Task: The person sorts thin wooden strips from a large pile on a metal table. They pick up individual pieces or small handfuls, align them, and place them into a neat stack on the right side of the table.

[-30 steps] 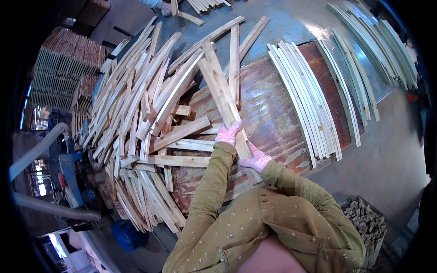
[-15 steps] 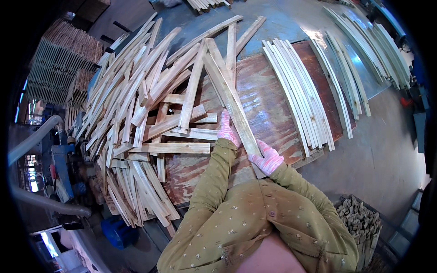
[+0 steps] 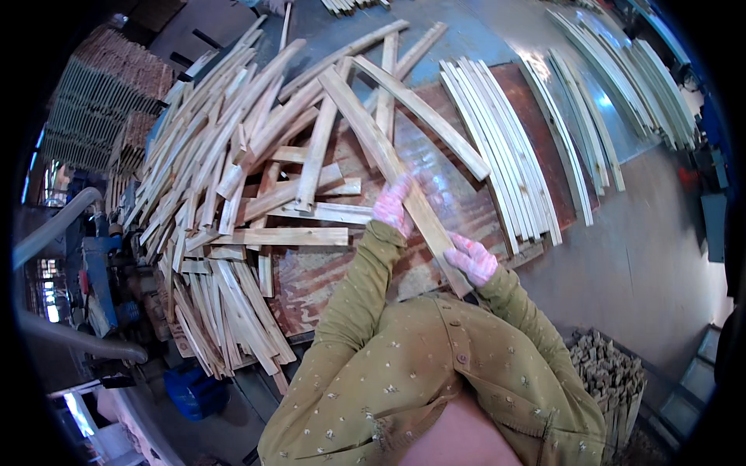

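Note:
A long, pale wooden slat (image 3: 423, 217) slants from the pile toward my body, its near end close to my waist. My left hand (image 3: 394, 206), in a pink-and-white glove, grips its left edge around the middle. Near the lower end, my right hand (image 3: 472, 261), gloved alike, holds the right edge with its fingers on the wood. A second slat (image 3: 427, 118) lies beyond, slanting toward a neat row of slats (image 3: 501, 147) on the right. To the left, a large jumbled heap of slats (image 3: 217, 147) covers much of the reddish worn board (image 3: 315, 283).
More slats lie in rows (image 3: 602, 78) at the far right. A bin of short wood pieces (image 3: 610, 373) stands at my lower right. On the left are machinery with a grey hose (image 3: 58, 225), a blue round object (image 3: 194, 392) and stacked wood (image 3: 101, 101).
A slat now lies slanting to the right, its near end by the neat row. The slat in my hands lies at a different angle, and my left hand has closed around it.

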`<state>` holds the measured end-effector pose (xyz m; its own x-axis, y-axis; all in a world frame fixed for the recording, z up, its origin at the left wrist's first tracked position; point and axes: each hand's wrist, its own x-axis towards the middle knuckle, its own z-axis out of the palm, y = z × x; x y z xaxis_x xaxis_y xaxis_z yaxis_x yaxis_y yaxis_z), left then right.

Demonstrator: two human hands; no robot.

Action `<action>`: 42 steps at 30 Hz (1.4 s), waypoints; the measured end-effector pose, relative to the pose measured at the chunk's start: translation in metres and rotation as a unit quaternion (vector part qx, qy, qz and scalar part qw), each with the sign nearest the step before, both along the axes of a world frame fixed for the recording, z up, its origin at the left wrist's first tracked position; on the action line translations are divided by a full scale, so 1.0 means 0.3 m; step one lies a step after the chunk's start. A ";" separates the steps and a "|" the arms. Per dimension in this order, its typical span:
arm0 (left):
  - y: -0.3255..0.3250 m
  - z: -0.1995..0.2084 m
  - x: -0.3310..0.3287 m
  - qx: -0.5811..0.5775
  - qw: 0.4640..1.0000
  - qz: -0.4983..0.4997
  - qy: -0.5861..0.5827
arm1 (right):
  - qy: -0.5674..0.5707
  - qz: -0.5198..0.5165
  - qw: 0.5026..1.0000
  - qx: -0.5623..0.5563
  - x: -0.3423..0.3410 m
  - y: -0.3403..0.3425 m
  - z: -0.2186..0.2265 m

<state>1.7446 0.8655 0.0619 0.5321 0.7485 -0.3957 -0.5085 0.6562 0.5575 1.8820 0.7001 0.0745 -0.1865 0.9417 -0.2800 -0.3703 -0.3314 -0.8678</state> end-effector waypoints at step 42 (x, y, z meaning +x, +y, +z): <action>0.148 0.025 0.285 0.118 0.972 -0.032 0.199 | -0.634 -0.246 0.729 0.077 0.555 0.108 0.203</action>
<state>1.8302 0.9100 0.0693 0.4196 0.8145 -0.4006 -0.1838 0.5084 0.8413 2.0486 0.7325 0.1354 0.5009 0.8458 0.1833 0.7217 -0.2913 -0.6279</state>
